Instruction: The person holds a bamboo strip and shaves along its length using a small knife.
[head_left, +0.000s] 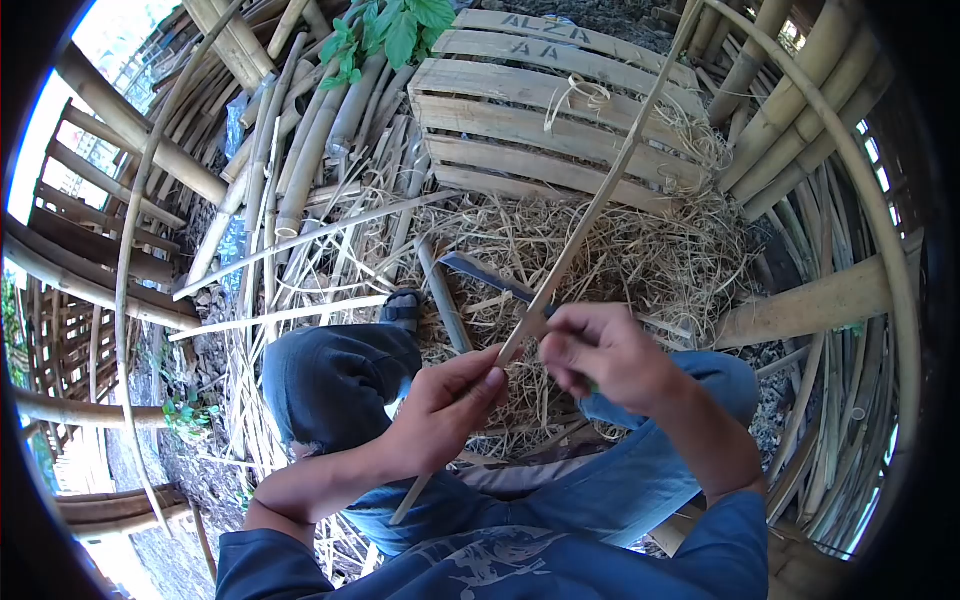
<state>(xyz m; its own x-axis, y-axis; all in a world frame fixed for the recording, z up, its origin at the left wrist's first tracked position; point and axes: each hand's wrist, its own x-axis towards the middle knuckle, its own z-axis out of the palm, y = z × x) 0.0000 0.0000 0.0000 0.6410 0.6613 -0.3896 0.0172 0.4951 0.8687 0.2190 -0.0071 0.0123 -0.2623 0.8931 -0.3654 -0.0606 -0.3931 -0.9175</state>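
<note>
A long, thin bamboo strip (600,200) slants from the top right of the head view down toward my lap. My left hand (447,410) pinches it near its lower part, thumb on top, and a short tail comes out below the hand. In my right hand (612,358) is a knife (487,274), its dark handle partly hidden by the curled fingers. The blade points up and to the left and crosses the strip just above my left hand. Whether the edge bites into the strip, I cannot tell.
A slatted wooden crate (540,125) stands ahead, with a heap of curly shavings (640,260) before it. Loose bamboo strips (310,245) and a short bamboo pole (445,295) lie on the left. Thick bamboo poles (810,110) line the right. My knees frame the work.
</note>
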